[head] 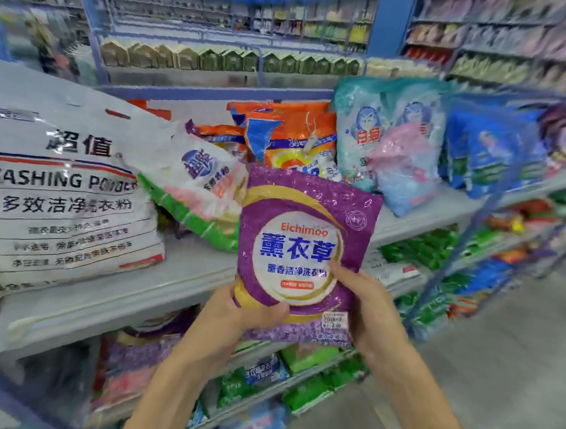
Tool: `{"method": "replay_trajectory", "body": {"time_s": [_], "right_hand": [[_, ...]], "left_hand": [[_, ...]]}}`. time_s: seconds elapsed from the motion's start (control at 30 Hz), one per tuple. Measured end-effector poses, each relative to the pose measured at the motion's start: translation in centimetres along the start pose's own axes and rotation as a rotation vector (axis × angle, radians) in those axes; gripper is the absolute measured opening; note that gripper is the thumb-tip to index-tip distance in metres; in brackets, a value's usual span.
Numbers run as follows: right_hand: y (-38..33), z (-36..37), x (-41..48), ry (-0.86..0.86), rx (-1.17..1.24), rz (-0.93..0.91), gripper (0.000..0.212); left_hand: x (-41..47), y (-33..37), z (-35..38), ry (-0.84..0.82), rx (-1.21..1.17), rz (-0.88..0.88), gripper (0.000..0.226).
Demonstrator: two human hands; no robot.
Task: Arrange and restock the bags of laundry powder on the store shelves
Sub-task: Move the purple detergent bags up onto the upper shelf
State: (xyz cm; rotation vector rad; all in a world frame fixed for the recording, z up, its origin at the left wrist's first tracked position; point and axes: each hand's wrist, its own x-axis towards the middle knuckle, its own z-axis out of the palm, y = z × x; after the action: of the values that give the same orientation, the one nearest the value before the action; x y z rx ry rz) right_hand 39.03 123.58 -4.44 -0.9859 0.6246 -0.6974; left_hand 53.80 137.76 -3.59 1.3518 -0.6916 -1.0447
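Head cam from my end: one purple bag [303, 248] of laundry powder is up in front of the shelf [107, 297], held upright by two hands. The left hand [237, 313] pinches its bottom left corner, thumb on the front, and the right hand [365, 304] grips the lower right edge. On the shelf behind I count one big white sack [62, 202] at the left, one white-and-green bag [194, 190] lying tilted, at least two orange bags [289, 139], and two pale blue bags [378, 130] side by side. Further right it's too blurry to count.
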Motion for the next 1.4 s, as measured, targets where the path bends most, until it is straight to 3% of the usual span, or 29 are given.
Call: {"method": "replay_trajectory", "body": {"time_s": [0.07,0.13,0.23,0.33,0.43,0.57,0.67,0.8,0.93,1.13,1.4], "right_hand": [[-1.5,-2.9,-0.8,0.072,0.013,-0.053,0.061],[-3.2,-5.9,-1.8,0.165,0.012,-0.129,0.044],[-6.2,-10.7,-2.9,0.281,0.022,-0.259,0.036],[-9.3,-16.6,-3.4,0.366,-0.013,-0.324,0.036],[-12.8,-22.9,-3.9,0.446,0.062,-0.314,0.027],[-17.2,-30.0,-5.1,0.436,0.148,-0.327,0.024],[-19.3,-35.1,-6.4,0.401,0.058,-0.340,0.027],[-20.0,-41.4,-7.4,0.405,-0.068,-0.205,0.045],[-21.4,-46.8,-6.4,0.482,-0.063,-0.222,0.053],[-26.8,-55.0,-2.5,0.500,-0.227,-0.256,0.047],[-34.1,-66.2,5.6,0.586,-0.061,-0.251,0.039]], "left_hand": [[1.2,-0.2,3.1,-0.041,-0.027,-0.027,0.042],[2.3,-0.4,6.4,-0.068,-0.040,-0.060,0.032],[3.7,-0.7,12.1,-0.132,0.005,-0.061,0.022],[5.3,-1.2,18.4,-0.191,0.036,-0.043,0.039],[6.9,-1.4,25.0,-0.228,0.035,-0.028,0.039],[9.2,-1.6,33.2,-0.249,0.046,-0.009,0.037],[10.8,-2.1,38.9,-0.267,0.030,-0.012,0.037],[13.3,-2.8,46.2,-0.291,-0.012,-0.022,0.034],[17.4,-3.2,52.9,-0.304,-0.004,-0.025,0.042],[25.5,-3.7,61.5,-0.324,-0.003,-0.020,0.046],[37.8,-1.9,73.5,-0.384,0.070,-0.041,0.053]]}}
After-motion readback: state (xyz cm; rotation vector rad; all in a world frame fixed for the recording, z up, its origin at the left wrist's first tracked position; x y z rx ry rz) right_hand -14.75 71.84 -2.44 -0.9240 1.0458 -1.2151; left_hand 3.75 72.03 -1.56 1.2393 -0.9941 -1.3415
